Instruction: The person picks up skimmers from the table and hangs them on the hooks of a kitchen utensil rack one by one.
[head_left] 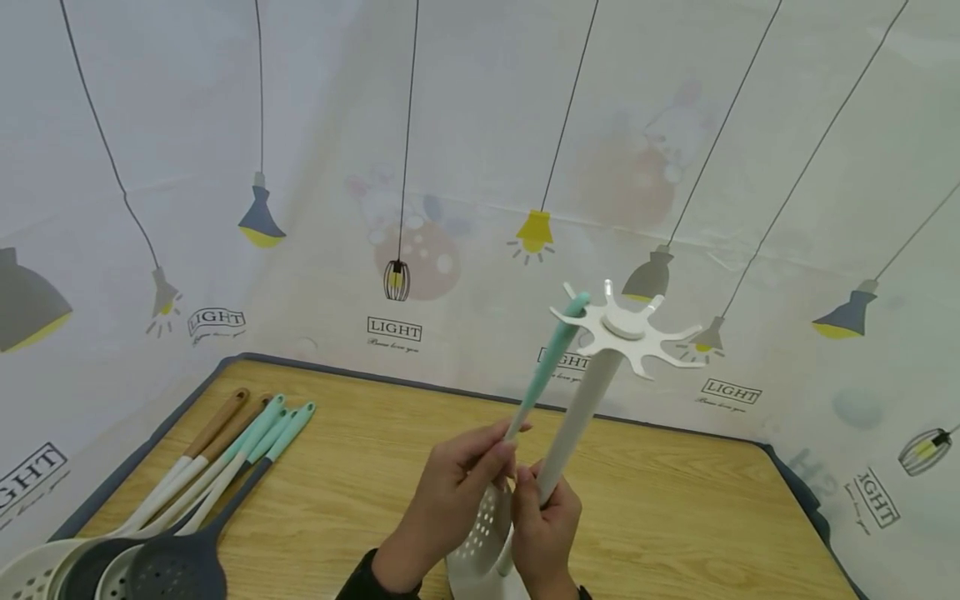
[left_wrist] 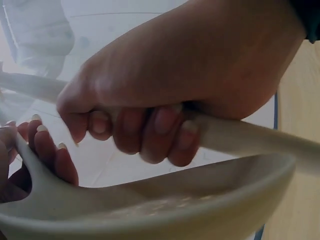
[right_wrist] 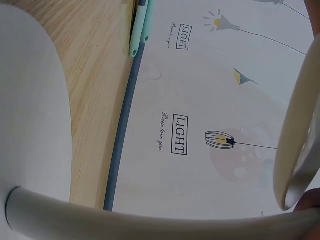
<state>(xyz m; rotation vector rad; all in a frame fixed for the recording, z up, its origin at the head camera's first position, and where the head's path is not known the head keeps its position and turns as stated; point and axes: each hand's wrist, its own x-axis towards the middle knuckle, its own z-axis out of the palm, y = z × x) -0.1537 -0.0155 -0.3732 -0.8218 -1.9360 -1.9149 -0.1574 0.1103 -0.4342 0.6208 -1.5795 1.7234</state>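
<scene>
My left hand (head_left: 453, 487) pinches the pale handle of a teal-ended slotted skimmer (head_left: 553, 350) between thumb and fingers. The skimmer's tip meets the hooked arms of a white utensil stand (head_left: 622, 323); I cannot tell whether it is hooked on. Curled round the stand's pole (head_left: 581, 408) is my right hand (head_left: 547, 529). In the left wrist view the skimmer's bowl (left_wrist: 150, 225) lies below the right hand (left_wrist: 170, 75), with left fingers (left_wrist: 65, 165) at its neck. The right wrist view shows the stand's round base (right_wrist: 32, 100) and the bowl's edge (right_wrist: 295, 145).
At the left of the wooden table (head_left: 675, 517) lies a pile of utensils with teal handles (head_left: 292, 429) and brown handles (head_left: 217, 421). Among them is a dark slotted turner or skimmer (head_left: 180, 567). A lamp-printed sheet (head_left: 480, 125) stands behind the table's dark edge.
</scene>
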